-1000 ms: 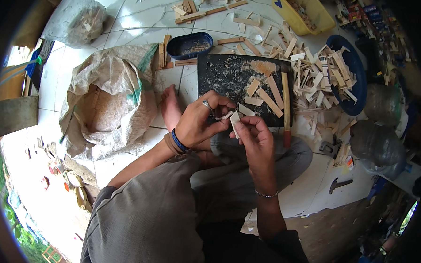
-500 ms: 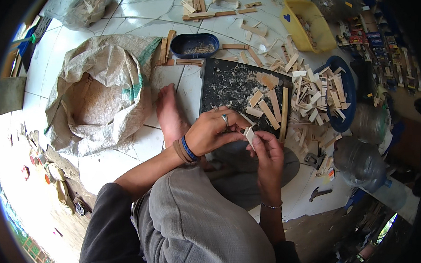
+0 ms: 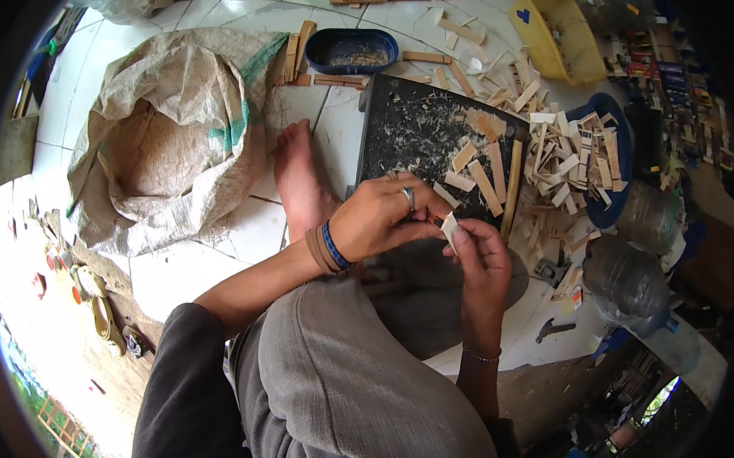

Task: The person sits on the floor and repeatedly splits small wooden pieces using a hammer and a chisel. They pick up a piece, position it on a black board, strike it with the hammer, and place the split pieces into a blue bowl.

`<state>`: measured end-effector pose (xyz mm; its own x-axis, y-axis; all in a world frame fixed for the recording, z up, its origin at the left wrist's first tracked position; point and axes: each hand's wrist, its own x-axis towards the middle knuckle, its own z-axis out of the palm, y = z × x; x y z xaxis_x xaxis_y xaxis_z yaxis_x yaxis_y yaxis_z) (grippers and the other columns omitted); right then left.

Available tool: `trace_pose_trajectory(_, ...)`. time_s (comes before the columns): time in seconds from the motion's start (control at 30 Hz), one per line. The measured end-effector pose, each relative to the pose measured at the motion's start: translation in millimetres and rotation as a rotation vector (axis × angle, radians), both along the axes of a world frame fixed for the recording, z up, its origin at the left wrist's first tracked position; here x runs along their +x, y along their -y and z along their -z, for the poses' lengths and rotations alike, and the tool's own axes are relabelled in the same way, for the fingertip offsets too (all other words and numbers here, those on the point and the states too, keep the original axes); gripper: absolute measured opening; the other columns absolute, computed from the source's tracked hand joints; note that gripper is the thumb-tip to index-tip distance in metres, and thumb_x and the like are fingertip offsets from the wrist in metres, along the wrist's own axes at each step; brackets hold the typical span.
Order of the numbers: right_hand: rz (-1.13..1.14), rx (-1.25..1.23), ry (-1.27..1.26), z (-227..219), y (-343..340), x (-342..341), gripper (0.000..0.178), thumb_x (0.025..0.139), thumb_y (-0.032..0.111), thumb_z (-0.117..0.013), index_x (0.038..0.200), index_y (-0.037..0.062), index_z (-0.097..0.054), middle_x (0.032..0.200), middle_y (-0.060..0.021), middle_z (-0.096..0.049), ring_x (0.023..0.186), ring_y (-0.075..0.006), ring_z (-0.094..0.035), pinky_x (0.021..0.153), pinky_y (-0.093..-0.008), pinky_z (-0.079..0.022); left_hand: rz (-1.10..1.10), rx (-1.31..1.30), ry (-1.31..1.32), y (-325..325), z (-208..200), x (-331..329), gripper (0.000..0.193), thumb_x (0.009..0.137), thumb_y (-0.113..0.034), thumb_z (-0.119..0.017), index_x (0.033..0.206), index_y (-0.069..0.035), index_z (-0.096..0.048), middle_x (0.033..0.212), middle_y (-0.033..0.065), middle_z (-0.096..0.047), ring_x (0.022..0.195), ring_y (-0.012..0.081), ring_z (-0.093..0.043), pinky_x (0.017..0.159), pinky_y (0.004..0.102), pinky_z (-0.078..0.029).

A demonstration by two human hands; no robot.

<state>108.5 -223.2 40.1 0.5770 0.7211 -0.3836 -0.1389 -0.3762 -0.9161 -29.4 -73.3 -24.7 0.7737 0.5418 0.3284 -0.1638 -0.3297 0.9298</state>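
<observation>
White tiled floor (image 3: 176,284), sack (image 3: 190,66) left, wood pile (image 3: 568,160) far right, black board (image 3: 386,99) w/ shavings (image 3: 427,137) mid-scene, small wood pc (image 3: 450,234) by board's near edge, R hand (image 3: 482,252) pinching it, L hand (image 3: 384,217) right beside it, can't tell if gripping.

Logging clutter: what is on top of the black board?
On the board: pale shavings, wood pieces, a long stick. Anything behind the left hand there is hidden.

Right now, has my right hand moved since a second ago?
Yes, rightward: judged against the black board, your right hand has shifted toward the board's right edge, closer to the wooden stick lying there.
</observation>
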Motion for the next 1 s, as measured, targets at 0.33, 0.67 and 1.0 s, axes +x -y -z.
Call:
trace_pose_trajectory(0.33, -0.018, 0.003, 0.01, -1.0, 0.2, 2.2, 0.016, 0.101, 0.009, -0.069, 0.116, 0.0005, -0.068, 0.105, -0.0061, -0.071, 0.087, -0.0095, -0.066, 0.079, -0.0242, -0.053, 0.006, -0.024, 0.0, 0.1, -3.8, 0.7, 0.027, 0.083, -0.009, -0.084, 0.107, -0.005, -0.073, 0.09, 0.0064, -0.069, 0.079, 0.0213, -0.067, 0.074, 0.0336, -0.054)
trace_pose_trajectory(0.67, -0.041, -0.037, 0.048, -4.2, -3.2, 2.3, 0.018, 0.1, 0.01, -0.071, 0.115, 0.0008, -0.069, 0.103, -0.0059, -0.073, 0.085, -0.0091, -0.068, 0.078, -0.0239, -0.053, 0.008, -0.054, -0.021, -0.1, -4.1, -0.3, 0.029, 0.081, -0.009, -0.085, 0.108, -0.005, -0.073, 0.088, 0.0067, -0.069, 0.08, 0.0214, -0.068, 0.074, 0.0337, -0.054)
trace_pose_trajectory(1.0, -0.036, -0.049, 0.042, -4.5, -4.8, 0.8, 0.019, 0.1, 0.011, -0.072, 0.116, 0.0002, -0.071, 0.103, -0.0053, -0.074, 0.085, -0.0089, -0.068, 0.078, -0.0234, -0.053, 0.008, -0.068, -0.028, -0.6, -5.2, -3.0, 0.032, 0.081, -0.007, -0.084, 0.111, -0.004, -0.073, 0.086, 0.0065, -0.068, 0.08, 0.0211, -0.068, 0.074, 0.0338, -0.054)
